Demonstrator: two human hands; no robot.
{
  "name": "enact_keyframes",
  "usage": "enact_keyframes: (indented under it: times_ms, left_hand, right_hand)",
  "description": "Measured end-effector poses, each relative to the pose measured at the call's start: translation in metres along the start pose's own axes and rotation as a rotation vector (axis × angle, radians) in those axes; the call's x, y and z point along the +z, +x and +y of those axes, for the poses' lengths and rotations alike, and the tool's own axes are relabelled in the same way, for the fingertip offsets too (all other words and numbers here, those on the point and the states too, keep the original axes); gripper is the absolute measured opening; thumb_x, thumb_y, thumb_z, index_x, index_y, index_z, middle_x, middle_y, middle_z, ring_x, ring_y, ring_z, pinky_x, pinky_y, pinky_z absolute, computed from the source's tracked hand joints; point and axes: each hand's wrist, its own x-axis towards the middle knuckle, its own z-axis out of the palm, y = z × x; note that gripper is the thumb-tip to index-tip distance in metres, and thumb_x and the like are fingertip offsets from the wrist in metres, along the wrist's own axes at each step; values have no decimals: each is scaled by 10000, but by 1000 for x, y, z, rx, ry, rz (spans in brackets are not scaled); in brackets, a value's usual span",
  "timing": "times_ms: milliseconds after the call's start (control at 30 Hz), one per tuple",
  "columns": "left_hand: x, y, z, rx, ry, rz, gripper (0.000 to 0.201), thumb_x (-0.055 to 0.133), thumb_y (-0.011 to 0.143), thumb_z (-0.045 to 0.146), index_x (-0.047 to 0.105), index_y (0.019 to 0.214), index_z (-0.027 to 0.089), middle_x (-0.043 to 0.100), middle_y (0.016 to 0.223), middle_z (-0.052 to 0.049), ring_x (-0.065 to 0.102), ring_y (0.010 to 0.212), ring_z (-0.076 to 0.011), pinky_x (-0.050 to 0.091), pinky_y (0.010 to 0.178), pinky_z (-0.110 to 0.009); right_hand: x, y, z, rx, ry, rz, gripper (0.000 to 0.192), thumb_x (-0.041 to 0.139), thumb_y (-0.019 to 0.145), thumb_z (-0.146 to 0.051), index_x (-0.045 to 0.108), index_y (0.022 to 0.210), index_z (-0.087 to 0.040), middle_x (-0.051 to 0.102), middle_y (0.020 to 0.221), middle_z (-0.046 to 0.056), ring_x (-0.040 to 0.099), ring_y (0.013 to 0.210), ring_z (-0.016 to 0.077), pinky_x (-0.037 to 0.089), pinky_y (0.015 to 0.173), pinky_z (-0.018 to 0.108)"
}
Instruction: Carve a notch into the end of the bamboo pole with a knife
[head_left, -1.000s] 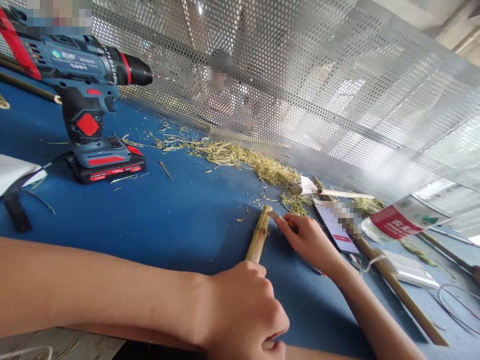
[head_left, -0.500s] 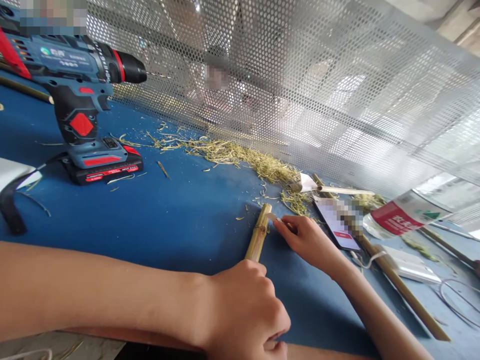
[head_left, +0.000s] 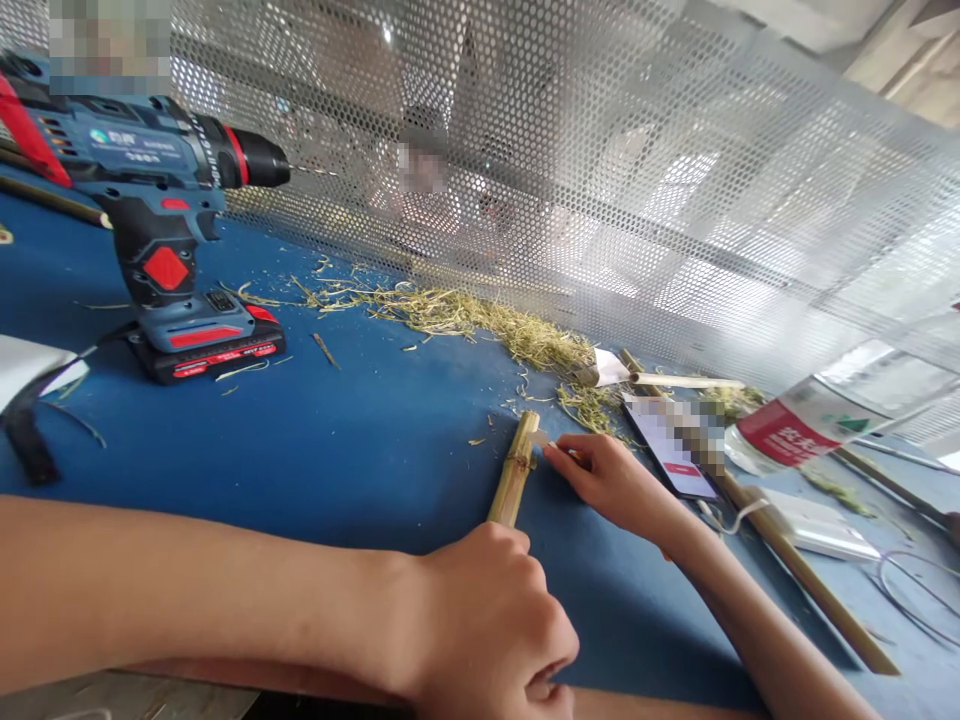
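Where the head view looks down on the blue table (head_left: 360, 440), the left hand (head_left: 491, 625) is fisted around the near end of a bamboo stick (head_left: 515, 470), which lies flat near the table's front edge, pointing away from the person. The right hand (head_left: 611, 480) has its fingers pinched narrow on a small blade (head_left: 541, 439), whose tip touches the stick close to its far end. Bamboo shavings (head_left: 480, 318) lie scattered along the perforated metal screen (head_left: 600, 180). A blue cordless drill (head_left: 161, 215) stands upright at far left. A phone (head_left: 670, 445), a plastic bottle (head_left: 810, 425) and a long bamboo pole (head_left: 795, 565) lie right of the right hand.
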Motion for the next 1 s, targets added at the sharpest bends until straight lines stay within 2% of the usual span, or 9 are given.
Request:
enact_keyframes:
  times_ms: [100,300,667,900,1000]
  left_hand:
    - [-1,0,1,-21,-30,-12,324,736,795,284,541,545,214,396,442,61,312,470,-137,428,699,-395]
    - [-4,1,3,-78,-65,-70,284,703,799,300,551,575,212,452,467,65,309,495,-134,408,743,-396]
    - [-5,3,4,-132,-103,-83,249,676,772,298,525,593,212,446,480,72,354,518,-135,363,746,-374]
    - [-7,2,3,-132,-90,-110,251,678,801,326,543,623,211,478,504,70,399,536,-134,373,772,-371]
    - [-6,2,2,-120,-84,-102,240,681,806,322,560,631,213,485,504,74,399,528,-128,374,766,-368]
  right_hand:
    - [1,-1,-2,-5,-41,17,578,490,1058,-656,401,666,-242,329,582,-60,237,621,151,218,585,338]
    - [-2,-1,-3,-21,-68,-7,501,505,1070,-531,407,674,-240,368,575,-56,253,609,148,222,602,335]
    - [-5,-3,-1,-123,-55,-53,482,480,1095,-499,443,698,-229,399,590,-57,271,593,136,230,619,334]
    - [-9,-6,-6,-132,-16,-99,469,501,1090,-530,568,747,-216,476,605,-40,351,578,128,236,612,327]
    - [-7,-6,-7,-126,-1,-83,468,489,1093,-516,530,733,-220,448,592,-46,335,569,127,238,613,324]
